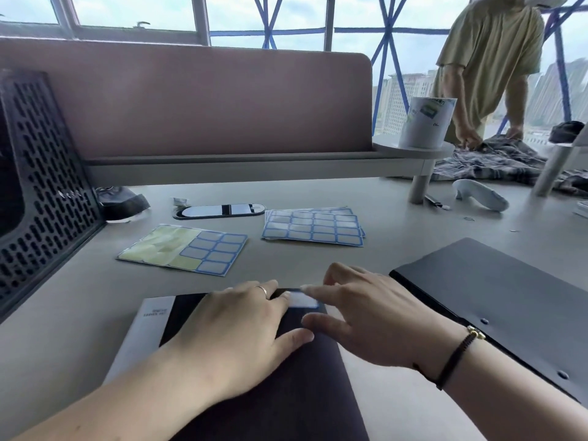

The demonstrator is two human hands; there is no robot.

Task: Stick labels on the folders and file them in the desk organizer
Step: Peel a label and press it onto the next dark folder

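Both hands flat-fingered: left hand [235,319] and right hand [366,316] press label [302,299] onto folder [270,377] top corner (thin, stiff, likely slippery; lift by long edge)

Ring [262,289], dark beaded bracelet [455,356]

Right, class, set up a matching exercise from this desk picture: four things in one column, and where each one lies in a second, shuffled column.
Things:
1. Partly used label sheet
2. Stack of full label sheets
3. Mesh desk organizer
4. Grey folder

Places:
A. At the far left edge of the desk
B. To the right of the right hand
C. Beyond the left hand, left of the full sheets
D. Mid-desk, right of the partly used sheet

Pairs: 1-C, 2-D, 3-A, 4-B
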